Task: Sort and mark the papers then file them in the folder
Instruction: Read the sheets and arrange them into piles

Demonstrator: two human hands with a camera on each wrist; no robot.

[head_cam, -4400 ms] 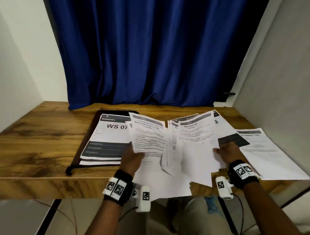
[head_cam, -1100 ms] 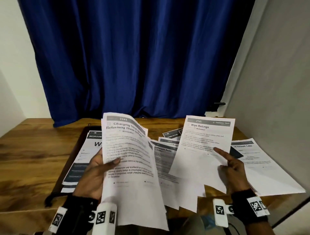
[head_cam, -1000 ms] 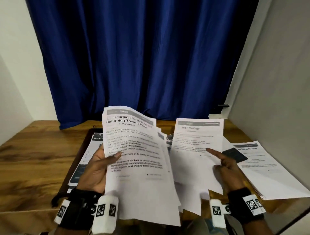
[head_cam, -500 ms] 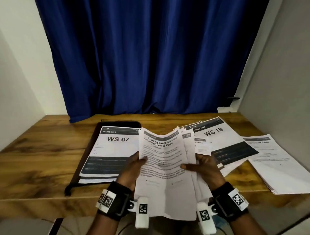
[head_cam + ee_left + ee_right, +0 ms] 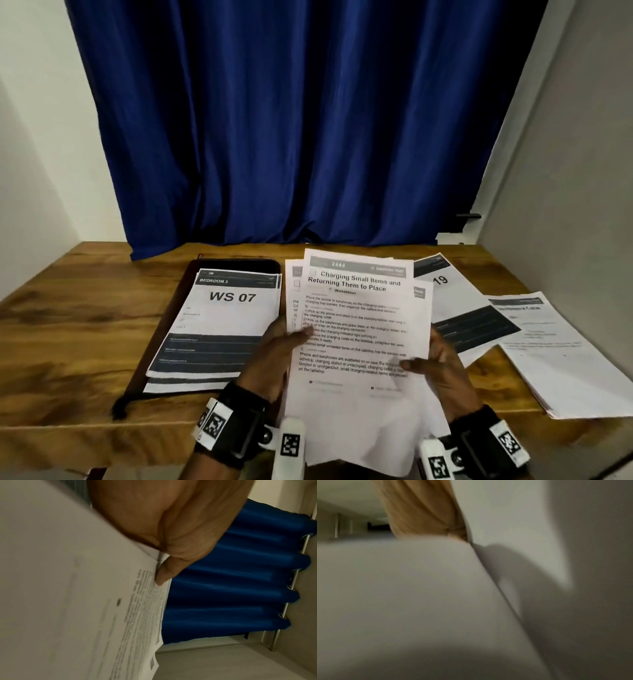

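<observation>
Both hands hold one gathered stack of printed sheets (image 5: 356,329) upright over the table's near edge; its top page is headed "Charging Small Items and Returning Them to Place". My left hand (image 5: 277,353) grips the stack's left edge, thumb on the front of the page (image 5: 164,573). My right hand (image 5: 435,363) grips the right edge, thumb on the front too. The black folder (image 5: 171,329) lies open on the left with a pile topped by the "WS 07" sheet (image 5: 226,318). The right wrist view shows only blurred paper (image 5: 419,588) and a bit of my hand.
A "WS 19" sheet (image 5: 459,318) lies flat behind the held stack. Another pile of white pages (image 5: 561,353) sits near the table's right edge, beside a grey wall. A blue curtain (image 5: 291,137) hangs behind the wooden table (image 5: 61,335).
The fanned sheets that my two hands held apart have been brought together into one stack. The stack now stands taller and flatter than half a second ago.
</observation>
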